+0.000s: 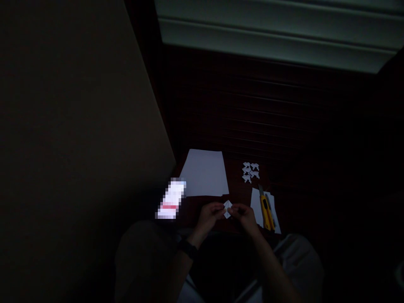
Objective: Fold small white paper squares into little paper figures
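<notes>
Between my two hands is a small folded piece of white paper (227,206), diamond-shaped with crease lines showing. My left hand (212,212) pinches its left side, and my right hand (243,213) pinches its right side, thumbs on its face. Just beyond them lies a stack of white paper sheets (205,172). Several small folded paper figures (251,171) sit together at the back right. A yellow utility knife (267,210) rests on smaller white paper pieces (257,207) to the right of my right hand.
A lit phone (172,200), its screen blurred out, is at the left by the paper stack. The small dark table (236,185) stands close to a pale panel (94,105) on the left. Pale horizontal slats (268,29) cross the top. The room is very dim.
</notes>
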